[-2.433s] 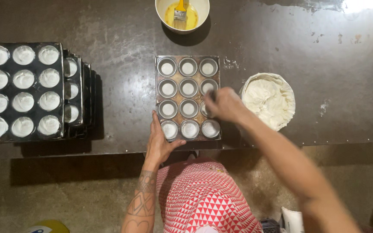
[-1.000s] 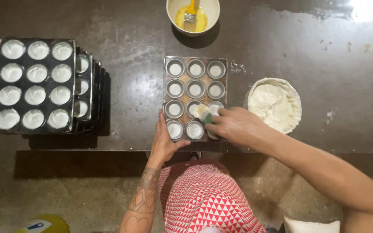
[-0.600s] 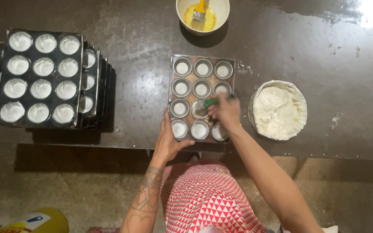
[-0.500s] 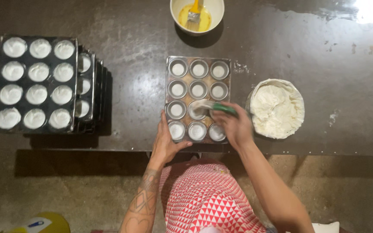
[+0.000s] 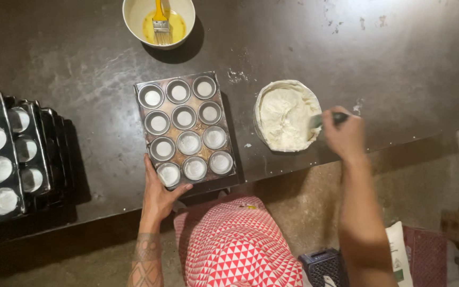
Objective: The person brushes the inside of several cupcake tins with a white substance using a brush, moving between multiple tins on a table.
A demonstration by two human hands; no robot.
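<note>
- Head camera looks straight down; nearest to the person are a red-and-white patterned garment point(image 5: 235, 250), a rough concrete floor point(image 5: 298, 196), a dark crate point(image 5: 322, 266) and a white sack point(image 5: 402, 255) at the lower right.
- Beyond the floor begins a dark, scratched metal table point(image 5: 81, 58) with pale smears and some white crumbs; its near edge runs slightly upward to the right.
- At the near edge the left hand point(image 5: 160, 194) lies flat, fingers together, the fingertips touching the near left corner of a muffin tray point(image 5: 184, 130).
- This tray is a grey metal rectangle with twelve round cups, three across and four deep; its long axis goes away from the person, tilted a little to the left at the far end. Each cup has a white portion at the bottom.
- Right of the tray, well apart from it, the right hand point(image 5: 343, 135) is closed around a dark-handled tool point(image 5: 325, 119), which points left into a round bowl of white dough point(image 5: 285, 117). The tool's end is hidden in the dough.
- At the left edge stands a stack of dark trays point(image 5: 22, 154), the top one filled with white portions.
- Farthest, at the top, a pale bowl point(image 5: 158, 21) holds yellow liquid and a yellow-handled brush point(image 5: 160, 18).
</note>
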